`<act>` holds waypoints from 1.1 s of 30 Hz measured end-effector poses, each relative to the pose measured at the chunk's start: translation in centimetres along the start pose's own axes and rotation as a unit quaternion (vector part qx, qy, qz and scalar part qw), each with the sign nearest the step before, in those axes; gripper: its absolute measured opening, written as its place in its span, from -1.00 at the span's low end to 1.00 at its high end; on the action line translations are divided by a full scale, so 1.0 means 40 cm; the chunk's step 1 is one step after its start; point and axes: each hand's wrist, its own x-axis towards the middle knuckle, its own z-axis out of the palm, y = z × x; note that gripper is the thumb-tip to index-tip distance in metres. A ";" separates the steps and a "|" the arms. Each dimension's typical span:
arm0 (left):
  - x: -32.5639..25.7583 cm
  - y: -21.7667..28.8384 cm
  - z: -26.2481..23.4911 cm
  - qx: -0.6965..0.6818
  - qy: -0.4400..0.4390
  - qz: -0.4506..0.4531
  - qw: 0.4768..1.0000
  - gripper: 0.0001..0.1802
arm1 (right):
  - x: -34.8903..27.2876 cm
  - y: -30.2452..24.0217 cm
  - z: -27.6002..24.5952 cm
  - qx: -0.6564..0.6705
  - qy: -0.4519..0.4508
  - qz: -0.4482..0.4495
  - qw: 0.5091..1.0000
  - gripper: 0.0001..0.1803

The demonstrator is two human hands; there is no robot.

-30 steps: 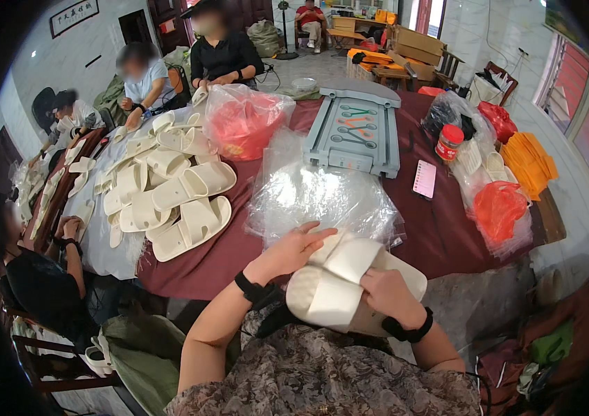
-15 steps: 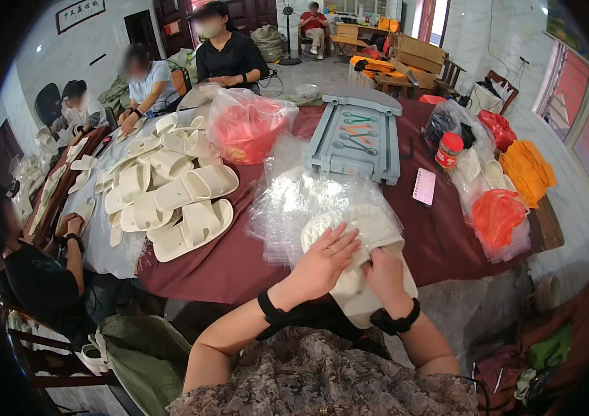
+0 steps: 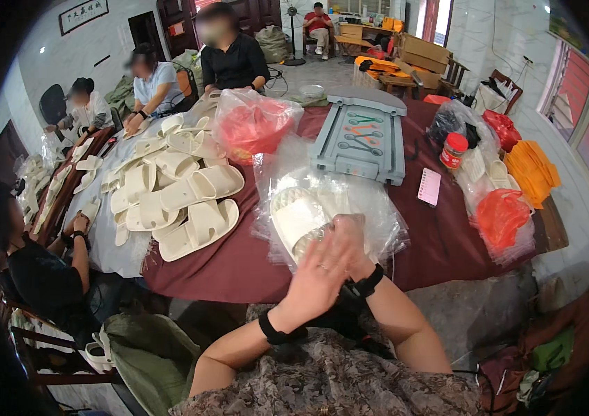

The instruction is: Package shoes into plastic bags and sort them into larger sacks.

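Cream slippers point(image 3: 293, 212) lie in front of me on a stack of clear plastic bags point(image 3: 386, 225), with a patterned sole edge at the left. Clear film shows over part of them near my fingers; whether they are inside a bag I cannot tell. Slightly blurred, my left hand point(image 3: 316, 277) is open, its fingers stretched across the slippers' near end. Beside and partly behind it, my right hand point(image 3: 351, 244) has curled fingers at the slippers' right side. What those fingers grip is hidden.
Left of the bags is a heap of cream slippers point(image 3: 197, 225). A red bag-lined basin point(image 3: 253, 128) and a grey folding stool point(image 3: 360, 139) stand beyond. To the right are a pink-screened phone point(image 3: 429, 186), a red-lidded jar point(image 3: 454, 149) and orange bags point(image 3: 531, 173). Several people sit at the left.
The slippers have moved away from my body and left, onto the bags, and turned. My right hand has moved forward and left, close against my left hand, which is lower now.
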 end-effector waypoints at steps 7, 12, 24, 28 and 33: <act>-0.099 -0.099 0.012 0.007 0.061 -0.169 0.984 -0.26 | -0.014 -0.049 -0.032 0.053 -0.005 0.105 0.993 -0.73; -0.082 -0.066 0.007 0.009 0.083 -0.159 0.984 -0.18 | -0.004 -0.082 -0.043 0.046 0.063 0.081 0.994 -0.73; -0.110 -0.129 0.044 -0.005 0.152 -0.245 0.957 -0.10 | 0.032 -0.033 0.013 0.088 0.103 0.138 0.981 -0.67; -0.129 -0.162 0.070 -0.526 0.206 -0.266 0.781 -0.22 | 0.033 -0.072 0.003 0.166 0.094 0.168 0.967 -0.66; -0.149 -0.128 0.088 -0.465 0.143 -0.280 0.827 -0.48 | 0.033 -0.055 0.019 0.206 0.144 0.184 0.950 -0.65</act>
